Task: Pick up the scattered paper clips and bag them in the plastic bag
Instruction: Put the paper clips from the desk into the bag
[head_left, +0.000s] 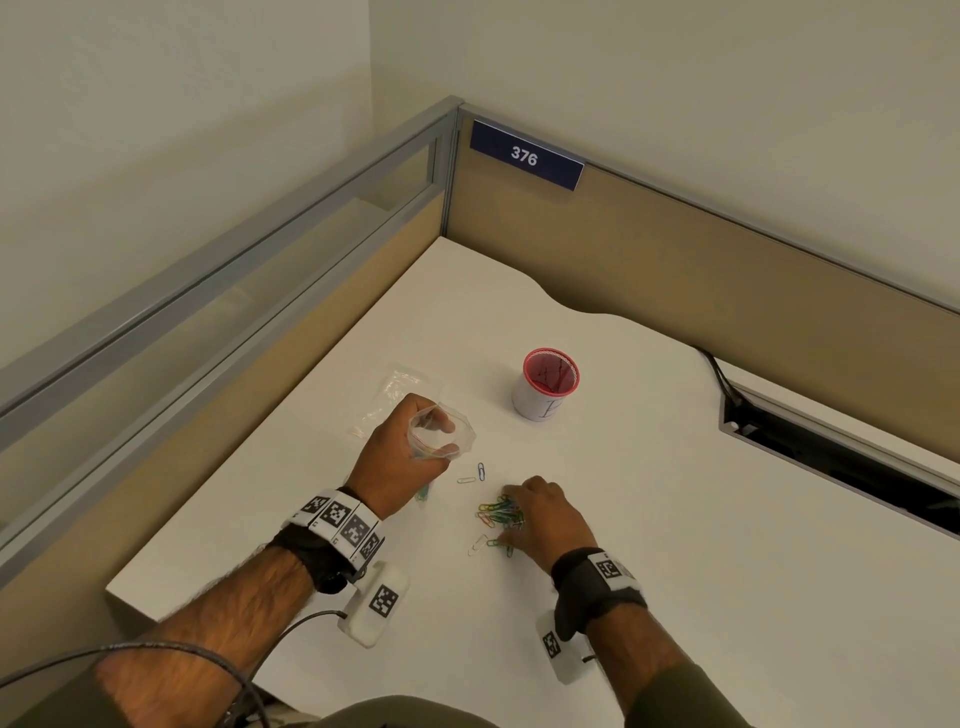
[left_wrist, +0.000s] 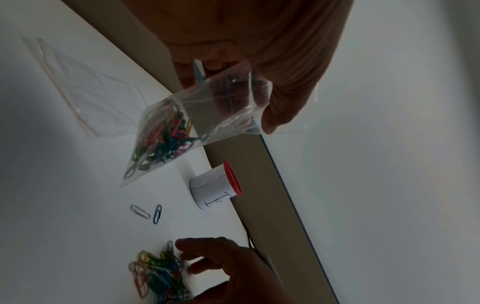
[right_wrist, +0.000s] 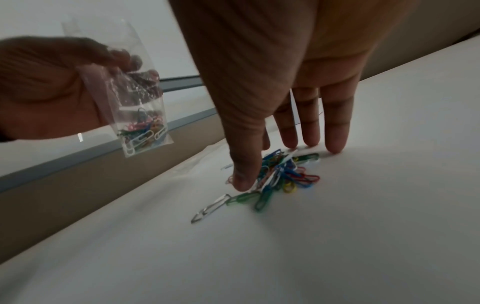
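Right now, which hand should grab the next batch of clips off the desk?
The right hand. Its fingers already reach down over the pile of paper clips on the desk. The left hand is busy gripping the plastic bag, part-filled with clips, above the desk.

White desk (head_left: 675, 519) set in a corner; tan partitions (head_left: 675, 249) with grey frames; blue plate (head_left: 525, 155) reads 376; plain walls.
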